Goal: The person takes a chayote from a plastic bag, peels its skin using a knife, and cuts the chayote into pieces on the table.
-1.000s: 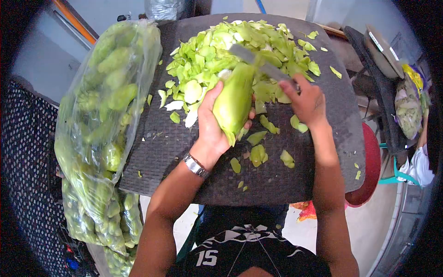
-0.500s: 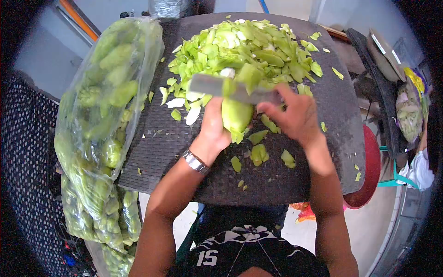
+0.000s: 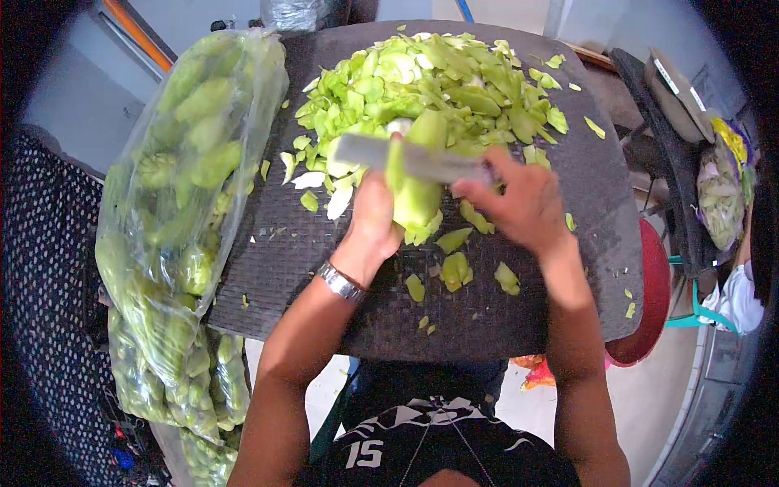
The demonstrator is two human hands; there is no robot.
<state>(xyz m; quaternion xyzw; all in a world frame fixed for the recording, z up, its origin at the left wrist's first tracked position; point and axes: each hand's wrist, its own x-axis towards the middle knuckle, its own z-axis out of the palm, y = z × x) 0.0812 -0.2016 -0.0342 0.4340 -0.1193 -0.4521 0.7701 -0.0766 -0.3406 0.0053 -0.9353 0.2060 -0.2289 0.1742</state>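
Note:
Above the middle of the table, my left hand (image 3: 374,213) is wrapped around a long pale green fruit (image 3: 415,203), whose exact kind I cannot tell. My right hand (image 3: 523,199) grips the handle of a broad-bladed knife (image 3: 438,165). The blurred blade lies across the fruit, pointing left, with a green strip at its edge. Part of the fruit is hidden behind the blade and my left palm. Beyond my hands rises a wide heap of pale green peelings (image 3: 479,89). Loose peelings (image 3: 456,272) lie on the dark woven table (image 3: 365,325) nearer to me.
A clear plastic bag of green fruits (image 3: 195,162) lies along the table's left side. More filled bags (image 3: 174,373) are below it. At right are a red round container (image 3: 649,300), a dark chair (image 3: 661,162) and a bag with pale contents (image 3: 720,195).
The fruit has tilted slightly in my left hand, and its far end now shows beyond the blade. The knife remains across it with little shift. The heap looks unchanged.

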